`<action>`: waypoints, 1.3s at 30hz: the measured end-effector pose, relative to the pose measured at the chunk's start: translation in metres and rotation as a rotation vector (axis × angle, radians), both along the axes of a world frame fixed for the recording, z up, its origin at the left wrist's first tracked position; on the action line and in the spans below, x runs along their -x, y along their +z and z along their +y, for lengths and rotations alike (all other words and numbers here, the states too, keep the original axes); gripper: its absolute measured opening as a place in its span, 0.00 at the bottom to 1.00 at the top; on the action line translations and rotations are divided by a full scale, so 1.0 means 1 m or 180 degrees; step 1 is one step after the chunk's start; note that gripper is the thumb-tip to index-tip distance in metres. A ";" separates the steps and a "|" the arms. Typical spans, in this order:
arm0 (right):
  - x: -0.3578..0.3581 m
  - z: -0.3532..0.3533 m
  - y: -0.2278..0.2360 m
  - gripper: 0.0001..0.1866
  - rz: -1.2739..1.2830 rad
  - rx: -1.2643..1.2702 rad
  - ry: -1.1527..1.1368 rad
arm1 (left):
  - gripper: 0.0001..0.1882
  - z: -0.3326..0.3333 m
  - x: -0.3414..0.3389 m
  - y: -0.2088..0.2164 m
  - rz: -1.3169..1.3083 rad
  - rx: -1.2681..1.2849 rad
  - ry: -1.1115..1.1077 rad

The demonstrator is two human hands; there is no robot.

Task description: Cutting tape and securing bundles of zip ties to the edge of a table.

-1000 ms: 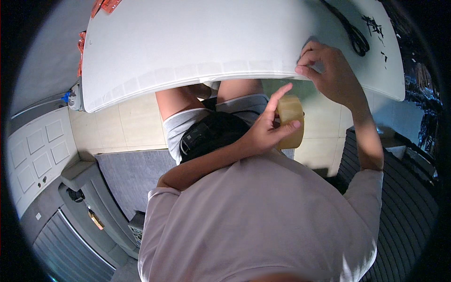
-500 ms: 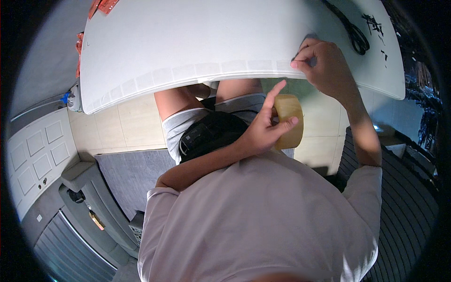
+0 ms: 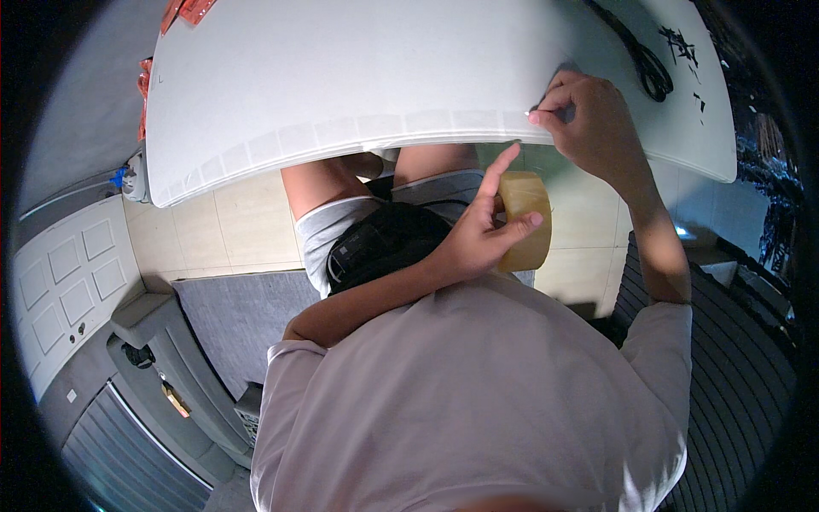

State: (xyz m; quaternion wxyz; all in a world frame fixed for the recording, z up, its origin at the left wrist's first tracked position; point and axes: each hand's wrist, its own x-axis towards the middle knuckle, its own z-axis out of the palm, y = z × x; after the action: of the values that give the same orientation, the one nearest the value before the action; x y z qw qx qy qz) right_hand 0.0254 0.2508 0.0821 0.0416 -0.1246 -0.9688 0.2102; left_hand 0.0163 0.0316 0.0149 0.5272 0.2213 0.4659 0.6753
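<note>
My left hand (image 3: 482, 239) holds a wide roll of yellowish clear packing tape (image 3: 531, 224) in front of my body, below the table's near edge. Its thumb lies against the roll and the index finger points up toward the table; the other fingers are mostly hidden. Over the table edge, my right hand (image 3: 589, 119) is closed in a pinch, with a small pale bit of tape showing at the fingertips. Several short clear tape strips (image 3: 333, 130) lie side by side along the near edge of the white table (image 3: 358, 60), reaching to my right fingertips.
A coiled black cable (image 3: 650, 72) lies at the table's right, near small black scraps (image 3: 678, 43). Orange-red packets (image 3: 196, 10) sit at the far left corner. My legs are under the table edge. A grey sofa (image 3: 171, 367) and white door (image 3: 77, 290) stand left.
A small pale bit of tape now shows at my right fingertips. Both hands and the tape roll have stayed nearly in place.
</note>
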 end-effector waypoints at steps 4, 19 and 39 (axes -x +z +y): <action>0.000 0.000 0.000 0.08 -0.0031 0.0122 -0.0071 | 0.47 0.000 0.001 0.002 0.0017 0.0021 -0.0004; 0.000 -0.001 -0.001 0.09 -0.0017 0.0107 -0.0001 | 0.47 -0.002 0.002 0.004 0.0083 0.0030 0.0002; -0.001 -0.002 -0.005 0.09 0.0086 -0.0109 0.0049 | 0.47 -0.001 0.001 0.001 0.0141 -0.0005 0.0046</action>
State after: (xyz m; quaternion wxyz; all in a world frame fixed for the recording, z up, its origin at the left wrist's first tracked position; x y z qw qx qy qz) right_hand 0.0261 0.2492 0.0770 0.0551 -0.1135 -0.9725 0.1956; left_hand 0.0148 0.0304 0.0159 0.5118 0.2333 0.4785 0.6744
